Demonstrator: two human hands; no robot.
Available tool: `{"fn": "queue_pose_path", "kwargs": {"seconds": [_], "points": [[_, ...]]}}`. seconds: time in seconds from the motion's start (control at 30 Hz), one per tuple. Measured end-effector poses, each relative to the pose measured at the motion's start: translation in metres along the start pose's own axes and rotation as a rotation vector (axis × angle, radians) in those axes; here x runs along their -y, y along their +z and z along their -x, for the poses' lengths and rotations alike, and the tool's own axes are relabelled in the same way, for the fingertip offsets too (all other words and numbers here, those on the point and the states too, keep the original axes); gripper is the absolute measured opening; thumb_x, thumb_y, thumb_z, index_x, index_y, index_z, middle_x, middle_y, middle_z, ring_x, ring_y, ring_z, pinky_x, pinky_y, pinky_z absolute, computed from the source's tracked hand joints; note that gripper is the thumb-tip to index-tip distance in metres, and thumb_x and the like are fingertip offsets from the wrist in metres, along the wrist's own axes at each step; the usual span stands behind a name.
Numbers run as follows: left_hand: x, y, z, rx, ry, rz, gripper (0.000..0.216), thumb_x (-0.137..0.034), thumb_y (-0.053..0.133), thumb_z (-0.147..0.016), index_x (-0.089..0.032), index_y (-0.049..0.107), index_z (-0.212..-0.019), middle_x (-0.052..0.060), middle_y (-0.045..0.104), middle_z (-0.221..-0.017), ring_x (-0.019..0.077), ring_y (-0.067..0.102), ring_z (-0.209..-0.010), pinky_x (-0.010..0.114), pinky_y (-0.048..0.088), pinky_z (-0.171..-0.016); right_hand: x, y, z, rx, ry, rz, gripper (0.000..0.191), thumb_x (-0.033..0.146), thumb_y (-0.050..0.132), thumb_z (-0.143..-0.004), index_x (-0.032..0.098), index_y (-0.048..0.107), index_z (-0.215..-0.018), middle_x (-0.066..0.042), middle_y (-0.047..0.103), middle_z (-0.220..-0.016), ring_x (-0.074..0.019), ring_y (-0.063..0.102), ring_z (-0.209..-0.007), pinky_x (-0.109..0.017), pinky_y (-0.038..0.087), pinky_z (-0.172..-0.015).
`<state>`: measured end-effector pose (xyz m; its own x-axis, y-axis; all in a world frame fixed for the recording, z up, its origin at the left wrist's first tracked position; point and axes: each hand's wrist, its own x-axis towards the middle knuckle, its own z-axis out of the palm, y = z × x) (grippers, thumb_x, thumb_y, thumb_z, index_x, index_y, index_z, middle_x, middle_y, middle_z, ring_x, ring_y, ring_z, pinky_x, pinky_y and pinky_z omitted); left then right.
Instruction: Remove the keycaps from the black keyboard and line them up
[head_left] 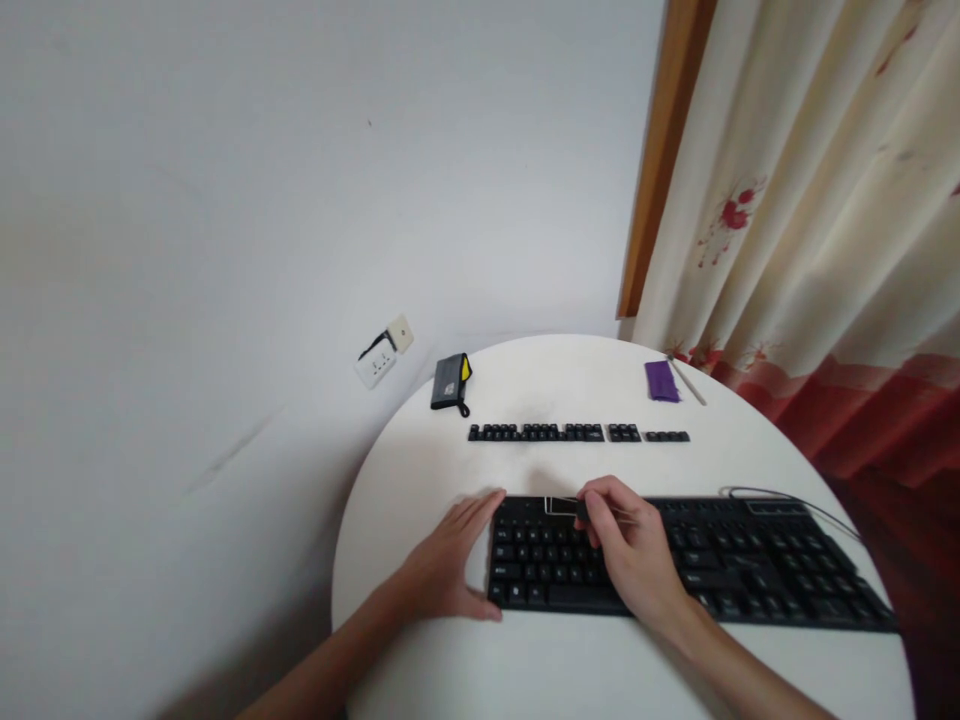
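Note:
A black keyboard (pixel 570 598) lies flat on the white table, with its top row of keycaps gone. My left hand (pixel 448 558) spans the keyboard's left end, fingertips at its upper corner and thumb at its lower corner. Above the keyboard's upper left part, my right hand (pixel 626 540) pinches a wire keycap puller (pixel 581 511) by its dark handle. The puller's wire loops point left, over the bare top row. Whether they touch the keyboard, I cannot tell. Behind the keyboard, loose black keycaps (pixel 581 433) stand in a row with small gaps.
On the round white table (pixel 540 660), a grey pouch (pixel 448 382) sits at the back left. A purple cloth (pixel 662 381) and a thin brush-like stick (pixel 688 382) lie at the back right. The keyboard cable (pixel 795 498) curves along the right. Wall and curtain (pixel 795 250) stand behind.

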<state>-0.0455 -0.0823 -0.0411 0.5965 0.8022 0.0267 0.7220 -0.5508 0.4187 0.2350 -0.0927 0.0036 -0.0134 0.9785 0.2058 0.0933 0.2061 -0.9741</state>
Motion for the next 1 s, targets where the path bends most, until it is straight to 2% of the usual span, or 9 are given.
{"fn": "queue_pose_path", "kwargs": {"seconds": [0.33,0.63,0.87,1.0], "points": [[0.001,0.001,-0.001,-0.004,0.002,0.004,0.136,-0.061,0.085,-0.054,-0.022,0.007,-0.158,0.019,0.026,-0.159,0.0404,0.03,-0.143,0.058,0.017,-0.119,0.001,0.0,0.001,0.021,0.053,-0.052,0.028,0.043,0.053,-0.094,0.018,0.063,-0.084,0.002,0.055,-0.058,-0.0134,0.049,-0.052,-0.024,0.038,-0.049],[0.002,-0.001,-0.002,0.001,0.039,-0.007,0.13,-0.07,0.08,-0.057,-0.023,0.011,-0.157,0.018,0.025,-0.16,0.0376,0.026,-0.145,0.055,0.016,-0.12,0.005,0.0,-0.002,0.02,0.009,0.005,0.027,0.039,0.052,-0.095,0.018,0.062,-0.081,0.0,0.059,-0.064,-0.0136,0.052,-0.058,-0.024,0.041,-0.056],[0.002,-0.003,-0.003,0.015,0.056,-0.002,0.133,-0.071,0.08,-0.055,-0.025,0.009,-0.158,0.018,0.018,-0.162,0.0392,0.021,-0.147,0.057,0.014,-0.12,0.004,-0.003,-0.007,-0.041,-0.007,0.039,0.026,0.038,0.054,-0.095,0.018,0.061,-0.081,0.001,0.056,-0.063,-0.0134,0.052,-0.058,-0.024,0.041,-0.055],[0.004,-0.003,-0.002,-0.003,0.051,0.069,0.135,-0.067,0.081,-0.056,-0.027,0.002,-0.158,0.017,0.015,-0.163,0.0392,0.021,-0.147,0.056,0.016,-0.12,0.001,-0.002,-0.008,-0.031,0.012,0.05,0.027,0.039,0.053,-0.095,0.018,0.061,-0.081,0.001,0.057,-0.063,-0.0127,0.051,-0.057,-0.024,0.041,-0.055]]}}
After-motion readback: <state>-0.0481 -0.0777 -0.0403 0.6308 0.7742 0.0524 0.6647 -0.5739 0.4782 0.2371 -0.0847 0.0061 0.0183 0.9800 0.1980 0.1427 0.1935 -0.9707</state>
